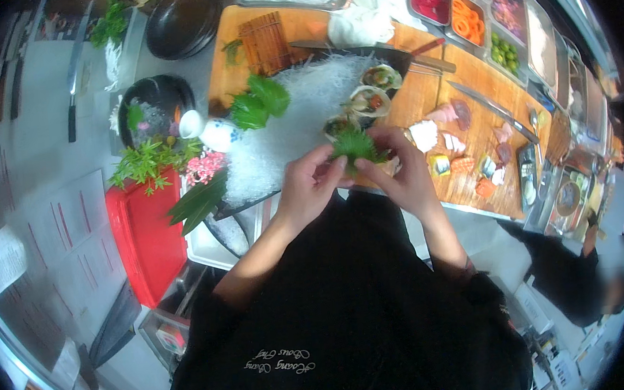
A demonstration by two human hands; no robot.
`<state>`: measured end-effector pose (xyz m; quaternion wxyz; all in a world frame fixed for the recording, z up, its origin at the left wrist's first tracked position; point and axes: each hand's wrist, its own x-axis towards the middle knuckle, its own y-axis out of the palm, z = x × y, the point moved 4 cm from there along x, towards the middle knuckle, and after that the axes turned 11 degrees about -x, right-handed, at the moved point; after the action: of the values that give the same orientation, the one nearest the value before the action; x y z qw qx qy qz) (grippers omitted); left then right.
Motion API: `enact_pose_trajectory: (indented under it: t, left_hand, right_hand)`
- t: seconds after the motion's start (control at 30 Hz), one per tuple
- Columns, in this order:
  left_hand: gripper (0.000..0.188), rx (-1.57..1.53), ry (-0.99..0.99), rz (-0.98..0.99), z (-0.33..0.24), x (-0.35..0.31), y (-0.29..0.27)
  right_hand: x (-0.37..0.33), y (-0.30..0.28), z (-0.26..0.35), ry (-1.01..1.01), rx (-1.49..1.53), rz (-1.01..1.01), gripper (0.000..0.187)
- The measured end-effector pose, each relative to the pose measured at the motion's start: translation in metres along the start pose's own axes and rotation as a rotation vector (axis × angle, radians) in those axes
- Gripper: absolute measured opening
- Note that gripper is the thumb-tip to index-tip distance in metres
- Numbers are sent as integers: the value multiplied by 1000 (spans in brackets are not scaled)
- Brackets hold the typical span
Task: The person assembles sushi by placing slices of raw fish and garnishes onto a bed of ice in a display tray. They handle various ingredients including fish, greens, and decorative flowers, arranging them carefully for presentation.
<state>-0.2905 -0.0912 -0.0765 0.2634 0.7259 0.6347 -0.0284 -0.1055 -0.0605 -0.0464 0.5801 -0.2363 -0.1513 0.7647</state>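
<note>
Between my two hands is a green shiso leaf (356, 146) with a jagged edge, held over the near right corner of a dark platter. My left hand (310, 183) pinches the leaf's left side, thumb on top. From the other side, my right hand (406, 174) grips it with the thumb and curled fingers. Shredded white garnish or crushed ice (288, 120) covers the platter. Several topped oysters in shells (371, 102) sit along its right edge, beyond the leaf. Larger green leaves (259, 102) and a small white-and-blue bottle (218, 134) lie toward its left.
Raw fish pieces (463, 162) and a long knife (494, 111) lie on the wooden cutting board (422, 100) at right. Tubs of cut vegetables (467, 20) stand behind it. A red lid (147, 244) and black bowls (182, 20) are at left. Another person (564, 278) is at far right.
</note>
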Motion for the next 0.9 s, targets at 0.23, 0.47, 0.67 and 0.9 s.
enact_pose_trajectory:
  t: [0.23, 0.47, 0.67, 0.9]
  left_hand:
    - [31, 831, 615, -327, -71, 10, -74]
    - [29, 1264, 576, -109, -68, 41, -86]
    - [32, 1352, 690, -106, -96, 66, -91]
    - [14, 1374, 500, 51, -106, 97, -84]
  right_hand:
    - [130, 48, 16, -156, -114, 194, 25]
    - [148, 62, 17, -88, -210, 240, 24]
    - [127, 27, 18, 40, -126, 288, 21]
    - [127, 9, -10, -39, 23, 260, 20]
